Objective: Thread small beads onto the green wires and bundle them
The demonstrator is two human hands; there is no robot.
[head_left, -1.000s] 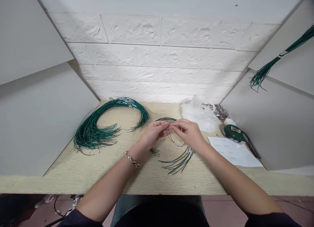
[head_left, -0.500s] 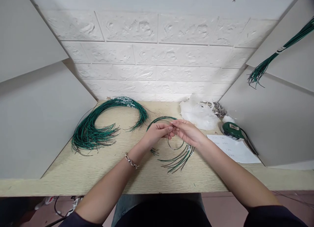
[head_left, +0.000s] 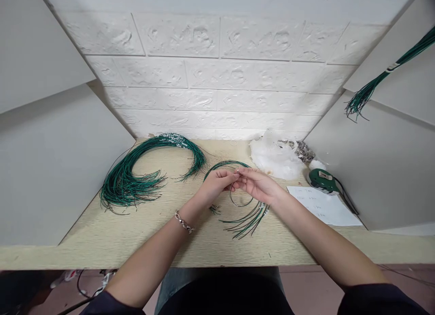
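Note:
My left hand (head_left: 217,182) and my right hand (head_left: 258,186) meet over the middle of the table, fingertips pinched together. Between them is a thin dark green wire (head_left: 241,205), which hangs in a loop below the fingers. A tiny whitish bit shows at the fingertips, too small to make out. Under and around the hands lies a small curved group of green wires (head_left: 245,224) with white markers (head_left: 261,207) near one end; my hands hide part of it. To the left, a large bundle of green wires (head_left: 124,181) lies bent in an arc, white markers along its top.
At the back right are a crumpled white plastic bag (head_left: 272,156) and small metal parts (head_left: 305,152). A green tape measure (head_left: 322,181) sits by a handwritten paper (head_left: 321,208). More green wires (head_left: 369,90) hang at upper right. Grey panels (head_left: 61,161) flank the table (head_left: 142,242).
The fingers have shifted slightly, and a tiny whitish bit now shows at the fingertips. The hanging wire loop has moved a little left. The view has shifted slightly.

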